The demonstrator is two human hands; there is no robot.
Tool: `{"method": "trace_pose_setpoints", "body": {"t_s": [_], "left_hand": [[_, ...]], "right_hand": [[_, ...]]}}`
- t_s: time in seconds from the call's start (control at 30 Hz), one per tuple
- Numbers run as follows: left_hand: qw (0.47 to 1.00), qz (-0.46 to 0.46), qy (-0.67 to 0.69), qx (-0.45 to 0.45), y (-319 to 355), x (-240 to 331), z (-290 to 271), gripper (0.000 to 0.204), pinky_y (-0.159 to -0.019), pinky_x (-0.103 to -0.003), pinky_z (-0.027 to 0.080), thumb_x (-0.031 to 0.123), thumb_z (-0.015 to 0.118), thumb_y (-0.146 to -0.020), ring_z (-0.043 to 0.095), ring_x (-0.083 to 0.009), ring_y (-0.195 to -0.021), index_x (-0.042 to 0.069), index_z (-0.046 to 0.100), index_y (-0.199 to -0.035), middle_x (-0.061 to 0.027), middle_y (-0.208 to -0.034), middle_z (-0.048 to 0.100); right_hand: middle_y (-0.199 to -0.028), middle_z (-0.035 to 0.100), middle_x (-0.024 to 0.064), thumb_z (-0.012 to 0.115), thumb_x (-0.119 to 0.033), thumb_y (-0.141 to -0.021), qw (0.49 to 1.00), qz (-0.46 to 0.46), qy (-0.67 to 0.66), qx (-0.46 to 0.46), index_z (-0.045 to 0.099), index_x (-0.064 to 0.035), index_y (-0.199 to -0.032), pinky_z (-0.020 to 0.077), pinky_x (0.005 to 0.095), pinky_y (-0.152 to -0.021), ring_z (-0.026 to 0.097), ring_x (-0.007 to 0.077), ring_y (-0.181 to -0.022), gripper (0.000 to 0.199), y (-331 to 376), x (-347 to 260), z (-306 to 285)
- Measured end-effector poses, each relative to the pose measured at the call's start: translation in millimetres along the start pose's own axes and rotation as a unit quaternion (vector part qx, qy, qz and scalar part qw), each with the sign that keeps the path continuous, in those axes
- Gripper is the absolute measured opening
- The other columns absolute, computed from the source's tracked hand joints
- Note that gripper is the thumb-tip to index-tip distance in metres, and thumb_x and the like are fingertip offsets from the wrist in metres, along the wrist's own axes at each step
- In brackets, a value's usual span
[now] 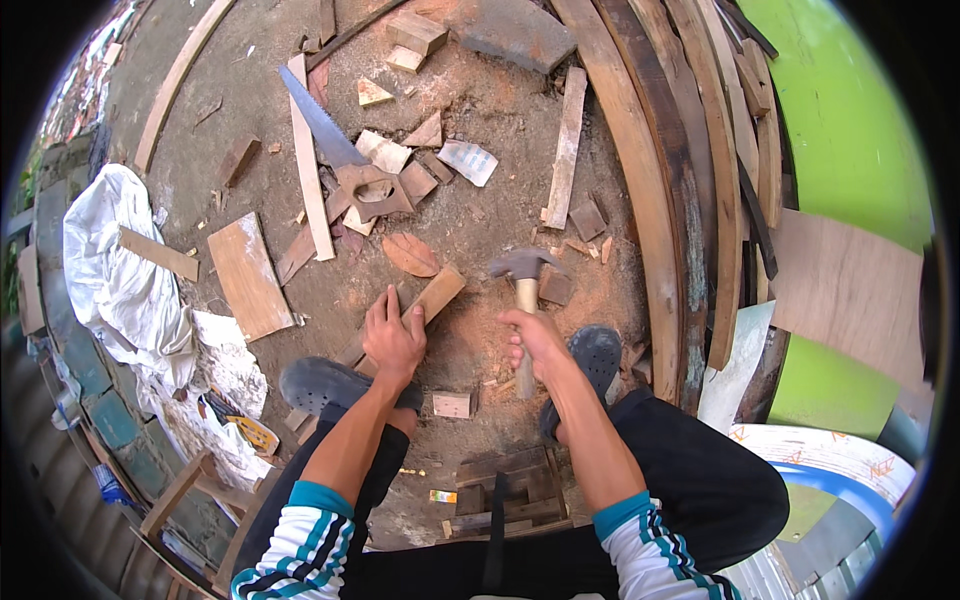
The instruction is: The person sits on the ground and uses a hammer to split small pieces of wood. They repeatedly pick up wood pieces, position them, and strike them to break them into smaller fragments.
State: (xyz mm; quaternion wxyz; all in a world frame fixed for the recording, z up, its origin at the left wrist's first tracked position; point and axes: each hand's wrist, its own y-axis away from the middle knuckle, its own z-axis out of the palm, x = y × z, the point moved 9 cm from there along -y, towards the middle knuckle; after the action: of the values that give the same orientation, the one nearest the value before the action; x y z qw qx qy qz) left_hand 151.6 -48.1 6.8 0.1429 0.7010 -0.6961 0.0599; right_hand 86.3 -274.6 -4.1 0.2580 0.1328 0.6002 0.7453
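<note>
My right hand [534, 338] grips the wooden handle of a claw hammer [524, 270], whose metal head is raised just above the sawdust-covered ground. My left hand [393, 338] presses flat on a narrow wooden strip [437, 292] that lies diagonally on the ground and runs back under my left shoe [322, 384]. My right shoe [594, 358] rests just right of the hammer hand. The hammer head hangs a short way right of the strip's far end.
A hand saw [340, 160] lies among wood offcuts further out. A flat board [248, 275] and a white sheet [115, 270] lie at the left. Long curved planks [655, 200] run along the right beside a green wall. A small wooden frame [505, 490] sits between my legs.
</note>
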Motion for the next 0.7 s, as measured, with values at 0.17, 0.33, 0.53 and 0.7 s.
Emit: {"method": "trace_pose_setpoints", "body": {"t_s": [0.17,0.33,0.53,0.7], "left_hand": [[1.0,0.001,-0.008,0.012,6,-6,2,0.056,-0.092,-0.046,0.049,0.041,0.059,-0.094,0.059,-0.0357,-0.111,0.002,0.058,-0.134,-0.0168,-0.125,0.061],[1.0,0.019,-0.005,0.004,5,2,0,0.056,-0.092,-0.046,0.049,0.04,0.059,-0.093,0.059,-0.0358,-0.11,0.002,0.058,-0.134,-0.0162,-0.124,0.061],[1.0,0.014,-0.001,0.012,5,-2,-1,0.056,-0.092,-0.045,0.05,0.039,0.061,-0.092,0.059,-0.036,-0.109,0.002,0.058,-0.135,-0.0163,-0.123,0.061],[1.0,0.021,0.008,0.006,2,-3,-1,0.056,-0.092,-0.046,0.049,0.038,0.061,-0.092,0.059,-0.0357,-0.11,0.003,0.057,-0.136,-0.016,-0.124,0.061]], "right_hand": [[-0.052,0.038,-0.0049,0.062,-0.022,-0.091,0.951,-0.16,-0.253,0.074,0.042,-0.0147,-0.077,0.0376,0.028,-0.037,0.038,0.009,-0.039,0.026,17,-11,-12],[-0.054,0.037,-0.0044,0.061,-0.021,-0.092,0.994,0.021,-0.111,0.01,0.041,-0.0153,-0.079,0.0368,0.0308,-0.039,0.038,0.0114,-0.041,0.025,-17,19,23],[-0.055,0.037,-0.0033,0.061,-0.016,-0.089,0.966,-0.113,-0.226,0.05,0.043,-0.0104,-0.085,0.0352,0.0302,-0.039,0.039,0.0111,-0.041,0.019,2,9,7],[-0.057,0.042,-0.0012,0.063,-0.012,-0.089,0.994,-0.077,0.009,0.078,0.044,-0.0038,-0.09,0.0363,0.0287,-0.036,0.041,0.0105,-0.04,0.02,-7,6,28]]}}
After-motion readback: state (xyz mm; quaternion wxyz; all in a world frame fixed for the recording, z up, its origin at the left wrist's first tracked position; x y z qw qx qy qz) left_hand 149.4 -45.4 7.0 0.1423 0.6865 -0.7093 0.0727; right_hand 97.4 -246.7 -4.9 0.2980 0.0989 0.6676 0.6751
